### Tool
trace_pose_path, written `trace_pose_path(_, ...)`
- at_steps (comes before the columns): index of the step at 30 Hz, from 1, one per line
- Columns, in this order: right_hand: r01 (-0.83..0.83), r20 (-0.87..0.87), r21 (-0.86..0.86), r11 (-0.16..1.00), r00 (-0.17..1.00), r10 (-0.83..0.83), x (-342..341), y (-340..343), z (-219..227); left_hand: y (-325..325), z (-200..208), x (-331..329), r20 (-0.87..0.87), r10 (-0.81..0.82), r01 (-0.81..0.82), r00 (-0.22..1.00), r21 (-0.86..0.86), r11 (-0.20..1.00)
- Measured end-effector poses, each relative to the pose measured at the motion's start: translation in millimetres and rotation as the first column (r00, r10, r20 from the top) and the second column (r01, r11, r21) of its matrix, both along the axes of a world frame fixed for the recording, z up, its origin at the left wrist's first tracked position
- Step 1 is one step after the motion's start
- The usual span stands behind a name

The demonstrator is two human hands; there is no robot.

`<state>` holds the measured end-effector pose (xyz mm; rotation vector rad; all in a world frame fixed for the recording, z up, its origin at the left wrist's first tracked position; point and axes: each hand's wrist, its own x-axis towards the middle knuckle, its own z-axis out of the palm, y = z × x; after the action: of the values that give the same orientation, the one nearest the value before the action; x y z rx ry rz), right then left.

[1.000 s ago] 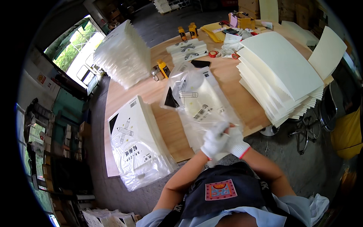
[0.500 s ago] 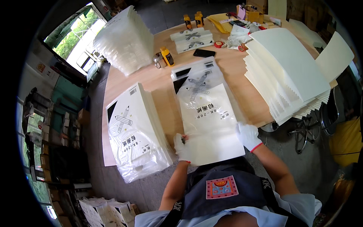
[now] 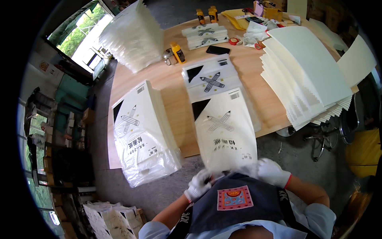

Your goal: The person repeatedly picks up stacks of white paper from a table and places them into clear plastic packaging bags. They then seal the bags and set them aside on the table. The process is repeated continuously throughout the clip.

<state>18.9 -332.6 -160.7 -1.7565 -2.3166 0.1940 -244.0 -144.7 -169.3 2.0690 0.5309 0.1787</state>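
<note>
A clear printed plastic bag (image 3: 223,129) with white paper inside lies in front of me, its near end over the table edge against my apron. My left hand (image 3: 199,184), in a white glove, is closed at the near left corner of that bag. At the near right corner my right hand (image 3: 272,172), also gloved, has its fingers curled on the bag's mouth, partly smeared by motion. Beneath and beyond lies a pile of flat printed bags (image 3: 211,79). To the left rests a stack of filled paper packs (image 3: 137,127); on the right stands fanned white paper (image 3: 308,71).
A tall stack of clear plastic packs (image 3: 135,38) stands at the far left. Farther back are an orange bottle (image 3: 178,53), a glass jar (image 3: 169,59), a black phone (image 3: 218,50) and red tape (image 3: 234,41). A wheeled chair base (image 3: 318,141) is beyond the right table edge.
The bag has come toward my body and now covers the paper end that stuck out before. Both hands have moved nearer my apron with the bag's mouth.
</note>
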Motion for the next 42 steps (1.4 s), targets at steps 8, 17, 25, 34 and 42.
trace_pose_path(8, 0.255, 0.279, -0.650, 0.716, 0.956, -0.087, 19, -18, -7, 9, -115, -43, -0.173, 0.273, -0.294, 0.946, -0.113, 0.949)
trace_pose_path(17, 0.328, -0.680, -0.724, 0.607, -0.193, -0.707, 51, 33, -103, 18, -109, 41, -0.083, 0.664, -0.648, 0.743, -0.337, 0.683)
trace_pose_path(25, -0.280, -0.783, -0.406, 0.870, -0.385, -0.489, -45, 151, -69, 49, 67, -30, 0.441, 0.526, -0.641, 0.727, 0.160, 0.751)
trace_pose_path(34, -0.265, -0.816, -0.554, 0.789, -0.014, -0.578, -157, 294, 12, 171, 26, -224, 0.387, 0.920, -0.953, 0.061, -0.252, 0.169)
trace_pose_path(42, -0.336, -0.811, -0.566, 0.753, 0.064, -0.582, -95, 162, -25, 95, -135, -192, 0.025, 0.999, -0.898, -0.044, -0.439, -0.028)
